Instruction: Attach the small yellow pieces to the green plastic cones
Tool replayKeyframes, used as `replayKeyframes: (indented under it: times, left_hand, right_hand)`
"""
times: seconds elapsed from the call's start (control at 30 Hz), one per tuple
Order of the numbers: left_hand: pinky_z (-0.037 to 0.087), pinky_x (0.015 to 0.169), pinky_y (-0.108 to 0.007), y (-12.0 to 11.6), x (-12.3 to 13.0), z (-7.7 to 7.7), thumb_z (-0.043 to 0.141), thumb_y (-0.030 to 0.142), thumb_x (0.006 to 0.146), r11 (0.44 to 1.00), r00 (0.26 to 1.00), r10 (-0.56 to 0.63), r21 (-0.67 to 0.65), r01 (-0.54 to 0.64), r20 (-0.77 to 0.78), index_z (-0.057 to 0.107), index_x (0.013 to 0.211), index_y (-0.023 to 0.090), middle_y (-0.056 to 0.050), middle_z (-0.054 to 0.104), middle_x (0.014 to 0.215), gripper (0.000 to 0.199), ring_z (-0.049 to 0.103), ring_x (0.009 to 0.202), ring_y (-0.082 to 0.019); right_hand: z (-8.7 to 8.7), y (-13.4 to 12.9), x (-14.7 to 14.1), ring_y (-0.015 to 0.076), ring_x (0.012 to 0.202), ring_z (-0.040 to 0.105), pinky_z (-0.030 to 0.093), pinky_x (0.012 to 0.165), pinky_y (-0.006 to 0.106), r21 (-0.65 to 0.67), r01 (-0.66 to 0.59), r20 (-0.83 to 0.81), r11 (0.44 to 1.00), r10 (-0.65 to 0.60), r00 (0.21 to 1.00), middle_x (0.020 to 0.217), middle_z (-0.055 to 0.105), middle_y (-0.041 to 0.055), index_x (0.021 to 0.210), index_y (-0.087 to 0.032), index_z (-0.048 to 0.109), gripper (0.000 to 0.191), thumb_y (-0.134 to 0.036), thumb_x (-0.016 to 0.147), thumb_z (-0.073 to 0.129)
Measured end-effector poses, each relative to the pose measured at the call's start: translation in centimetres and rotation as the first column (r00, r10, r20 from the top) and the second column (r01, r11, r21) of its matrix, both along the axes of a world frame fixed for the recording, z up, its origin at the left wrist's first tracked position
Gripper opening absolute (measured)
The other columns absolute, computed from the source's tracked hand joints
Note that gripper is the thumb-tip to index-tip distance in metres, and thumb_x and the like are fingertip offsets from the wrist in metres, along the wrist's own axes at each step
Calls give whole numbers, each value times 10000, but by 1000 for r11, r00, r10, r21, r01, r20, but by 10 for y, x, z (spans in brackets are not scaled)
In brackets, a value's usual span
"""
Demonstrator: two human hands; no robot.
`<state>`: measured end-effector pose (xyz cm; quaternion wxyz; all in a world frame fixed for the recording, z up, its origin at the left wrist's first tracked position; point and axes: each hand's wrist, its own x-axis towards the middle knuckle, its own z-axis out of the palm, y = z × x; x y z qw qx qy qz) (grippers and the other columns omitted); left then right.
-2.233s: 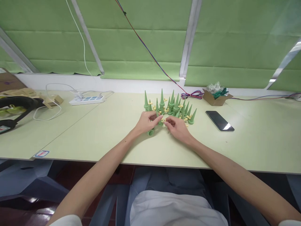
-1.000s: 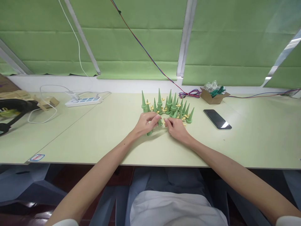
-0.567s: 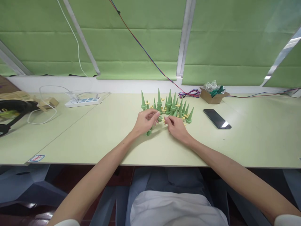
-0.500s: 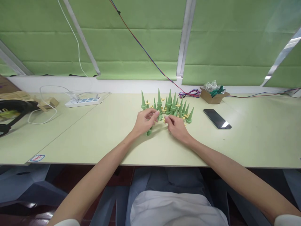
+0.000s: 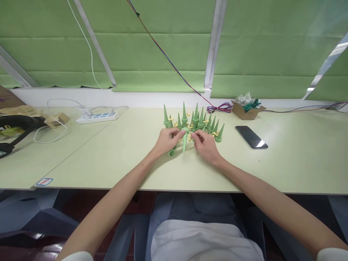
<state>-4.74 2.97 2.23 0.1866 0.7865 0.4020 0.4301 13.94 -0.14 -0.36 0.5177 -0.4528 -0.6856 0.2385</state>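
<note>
A green cone-shaped spike [image 5: 184,142] points down toward me between my hands. My left hand [image 5: 169,140] pinches it near its wide collar. On its other side my right hand [image 5: 205,145] is closed, thumb against forefinger, on a small yellow piece [image 5: 191,134] at the collar. Just behind my hands, several green spikes [image 5: 196,116] stand upright with small yellow pieces among them. Beside my left hand a green spike lies with its hollow round end [image 5: 172,153] facing me.
A black phone [image 5: 251,137] lies to the right, with a small cardboard box [image 5: 248,113] of plastic and green material behind it. Coiled cable [image 5: 219,107] rests near the wall. At left are a white power strip [image 5: 98,117] and a black object [image 5: 20,125].
The green spike between my hands has turned so that its pointed end now shows, aimed toward me. Both hands have stayed nearly in place.
</note>
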Motion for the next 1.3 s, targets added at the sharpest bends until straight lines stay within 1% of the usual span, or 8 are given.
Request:
replayKeyframes:
  times: [0.17,0.4,0.67,0.97,1.03,1.13,1.23,1.3]
  left_hand:
    - [410,609,-275,0,-1,1,569,486,913,999,999,-33,-15,33,-18,561,626,173,9,549,611,425,481,610,-128]
    - [402,621,-280,-1,-4,1,591,472,904,997,997,-71,-31,70,-32,530,625,176,9,534,627,412,467,624,-129]
    - [442,628,-305,-3,-2,2,624,464,870,995,995,-97,-16,97,-11,555,641,184,-13,586,667,368,498,640,-146]
    - [436,638,-283,1,-3,1,655,459,860,994,994,-107,10,107,1,619,693,175,-12,631,701,331,521,646,-135]
    - [457,659,-280,1,-4,3,645,487,868,995,994,-98,-15,99,38,666,764,173,-28,679,750,332,575,688,-146]
    - [474,654,-274,1,-6,9,595,555,895,995,984,-68,-65,80,166,704,841,167,-58,711,805,407,619,722,-154]
    - [438,575,-269,1,-10,14,597,601,885,993,956,-24,-103,57,293,684,752,161,-43,648,683,467,562,607,-130]
    - [396,530,-272,2,-11,16,610,608,875,988,942,-8,-144,60,336,663,693,160,-22,575,594,487,501,540,-115]
  right_hand:
    - [-1,0,1,150,543,469,380,571,282,-10,-8,-2,1000,8,1000,560,497,-25,784,-220,550,308,-459,971,496]
    - [-2,1,2,141,547,445,361,585,275,14,3,51,1000,-4,999,560,471,-32,738,-222,497,325,-424,989,464]
    - [-2,0,2,155,561,488,370,626,284,48,25,133,999,-31,991,545,472,-20,698,-218,521,422,-443,1025,379]
    - [-4,1,-1,149,542,480,374,628,289,27,36,93,999,-38,995,559,482,-14,655,-218,482,498,-517,1029,347]
    - [-3,1,-3,150,553,478,374,629,285,36,46,70,998,-49,996,567,482,-16,684,-216,505,484,-527,1025,359]
    - [-4,1,-4,148,571,470,370,627,281,62,71,33,996,-73,997,595,496,-14,723,-216,512,450,-520,1022,369]
    - [-5,2,-4,138,564,447,362,614,277,64,78,9,995,-79,997,614,497,-18,756,-214,513,404,-494,1020,392]
    - [-5,3,-4,130,550,429,354,598,273,55,68,-4,996,-68,998,618,480,-26,776,-214,512,371,-485,1012,418]
